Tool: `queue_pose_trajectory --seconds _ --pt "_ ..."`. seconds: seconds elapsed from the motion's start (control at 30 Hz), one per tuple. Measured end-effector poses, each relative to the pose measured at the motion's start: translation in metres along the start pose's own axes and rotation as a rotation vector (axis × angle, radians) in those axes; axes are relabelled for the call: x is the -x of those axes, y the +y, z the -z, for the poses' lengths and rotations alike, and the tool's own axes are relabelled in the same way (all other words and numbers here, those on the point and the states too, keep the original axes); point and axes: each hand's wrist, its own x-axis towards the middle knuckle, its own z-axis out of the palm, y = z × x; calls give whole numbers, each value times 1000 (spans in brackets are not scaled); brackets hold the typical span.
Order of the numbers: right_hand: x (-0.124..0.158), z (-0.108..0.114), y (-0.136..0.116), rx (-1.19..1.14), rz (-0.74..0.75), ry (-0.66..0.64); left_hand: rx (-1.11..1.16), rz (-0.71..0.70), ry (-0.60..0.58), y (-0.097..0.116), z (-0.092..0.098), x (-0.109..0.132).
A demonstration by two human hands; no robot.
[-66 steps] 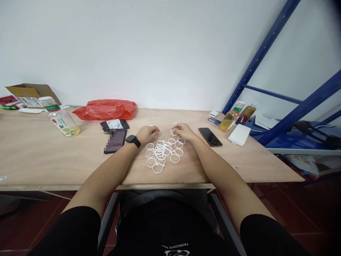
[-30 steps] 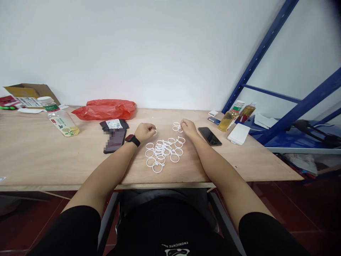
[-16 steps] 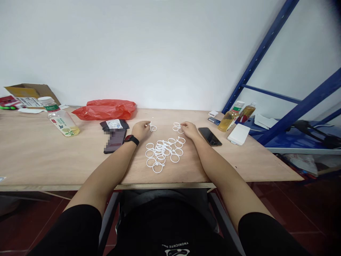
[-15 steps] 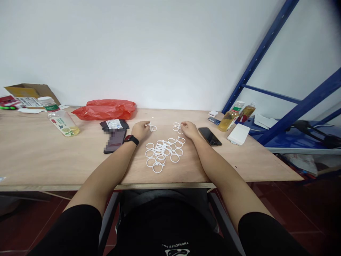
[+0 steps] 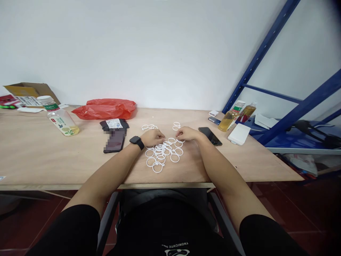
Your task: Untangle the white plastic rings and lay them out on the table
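A pile of white rings lies on the wooden table in front of me. Over the upper left edge of the pile is my left hand, fingers curled and pressed together near the rings. My right hand is at the pile's upper right, its fingertips pinched close to a ring there. What either hand holds, if anything, is too small to make out. Beyond my left hand lies a small group of rings. Another small group sits just beyond my right fingertips.
A red plastic bag, a dark phone and a bottle are on the left. At the right lie another phone, a white case and a drink bottle. A blue metal frame stands beyond them.
Both hands have come back from the two small groups to the far edge of the pile. My left hand moved right and toward me, my right hand slightly nearer. The left group's rings now show more fully.
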Motion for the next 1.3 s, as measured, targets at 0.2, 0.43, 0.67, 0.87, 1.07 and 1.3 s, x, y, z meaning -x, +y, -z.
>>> queue_pose_trajectory --seconds 0.2,0.43,0.67,0.87,1.07,1.3 --pt "0 -5 -6 -60 93 -7 129 26 -81 3 -3 0" --pt "-3 -14 -7 -185 146 96 187 40 -84 0 -6 1" --pt "-11 -21 -3 -319 146 300 295 75 -107 -3 -8 1" --pt "-14 -24 -1 -324 223 310 544 172 82 -4 -7 -2" --pt "-15 -27 -3 -245 239 293 718 264 273 -5 -2 -4" --pt "-13 -30 -4 -235 262 322 717 311 338 -1 0 -3"
